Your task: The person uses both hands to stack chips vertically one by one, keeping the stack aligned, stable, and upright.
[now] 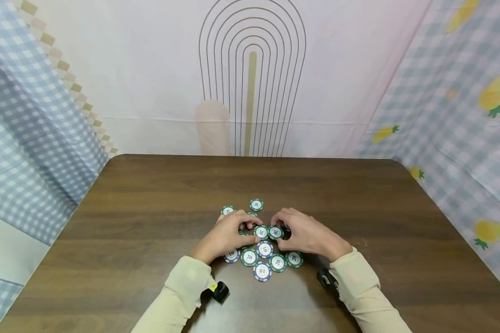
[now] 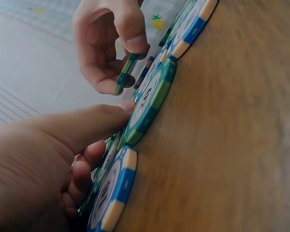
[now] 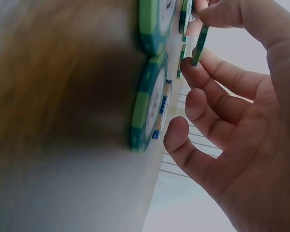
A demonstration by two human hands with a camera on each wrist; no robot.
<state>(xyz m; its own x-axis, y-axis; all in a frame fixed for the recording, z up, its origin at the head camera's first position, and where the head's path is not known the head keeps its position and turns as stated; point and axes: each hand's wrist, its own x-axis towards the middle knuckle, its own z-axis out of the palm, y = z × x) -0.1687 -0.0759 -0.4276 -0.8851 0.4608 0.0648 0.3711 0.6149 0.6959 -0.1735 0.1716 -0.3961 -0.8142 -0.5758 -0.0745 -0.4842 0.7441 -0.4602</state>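
Both hands are over a spread of poker chips on a brown wooden table. My right hand point(image 1: 306, 231) pinches a green-edged chip point(image 1: 276, 232) marked 20 between thumb and fingers. This chip point(image 2: 125, 74) is held tilted above the others in the left wrist view. My left hand point(image 1: 229, 235) has its thumb and index finger curled round another green chip point(image 1: 261, 232), right beside the first. In the left wrist view the left thumb hides that chip. Below the hands lie a blue chip point(image 1: 264, 249) marked 10 and a green chip point(image 1: 249, 257).
Nearer the front edge lie another blue chip point(image 1: 262, 271) and green chips point(image 1: 278, 262). Behind the left hand are more green chips point(image 1: 256, 205), one partly covered by its fingers. The wooden table point(image 1: 150, 185) reaches back to a patterned cloth point(image 1: 158, 83).
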